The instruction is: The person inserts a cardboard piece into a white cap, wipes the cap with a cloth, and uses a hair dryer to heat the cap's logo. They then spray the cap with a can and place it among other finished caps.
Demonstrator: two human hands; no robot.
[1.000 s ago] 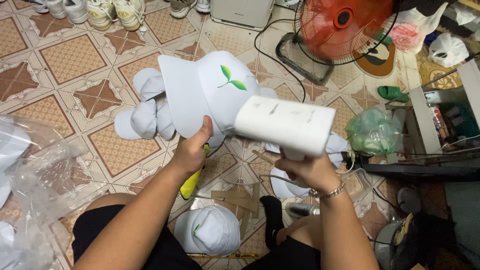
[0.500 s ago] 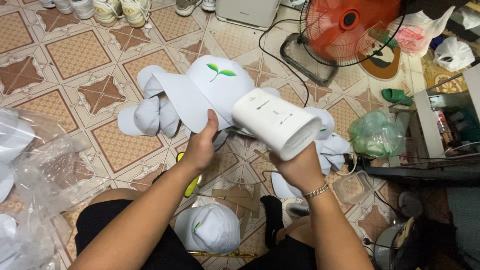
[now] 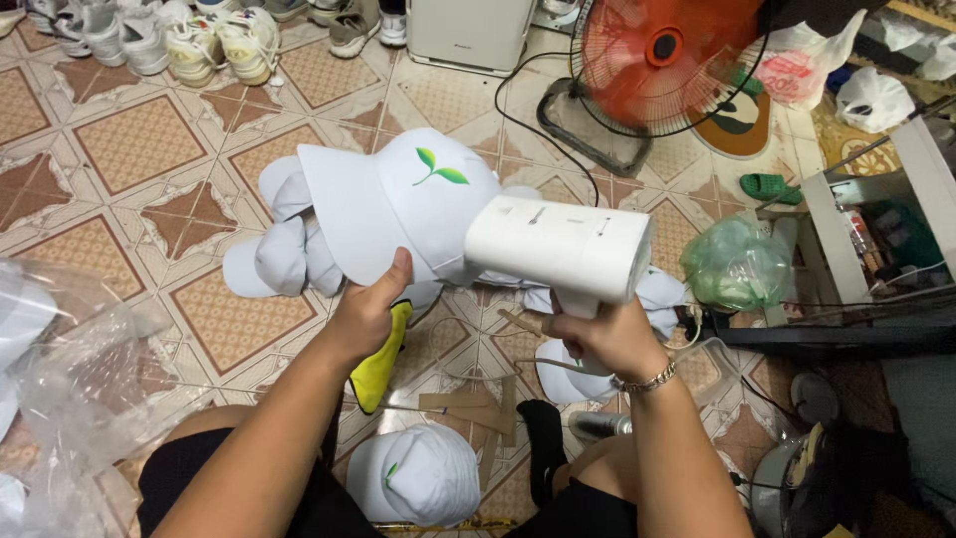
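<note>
Holding a white cap [image 3: 398,204] up over the tiled floor [image 3: 129,149], the left hand [image 3: 370,314] has its grip clenched on the lower edge of the brim, thumb on top and pointing up toward the crown. The cap faces the camera, with a small green leaf mark on its front panel. The right hand [image 3: 602,339] grasps the handle of a white handheld steamer [image 3: 560,247], fingers wrapped round it from below; the steamer's body lies sideways and its left end touches the side of the cap. A bracelet [image 3: 645,379] sits on the right wrist.

Behind the held cap a heap of more white caps [image 3: 279,254] lies on the floor, and others show to the right of the steamer. One more white cap [image 3: 418,476] rests near the person's knees. A yellow object [image 3: 380,359] lies just under the left hand; what it is cannot be told. Crumpled clear plastic bags [image 3: 70,379] fill the left edge.

Farther off stand a red fan [image 3: 667,55] with its cord trailing across the tiles, a white box-shaped appliance [image 3: 468,30], a row of shoes [image 3: 169,40] along the top, a green plastic bag [image 3: 737,264] to the right, and a green slipper [image 3: 772,187] near a shelf
</note>
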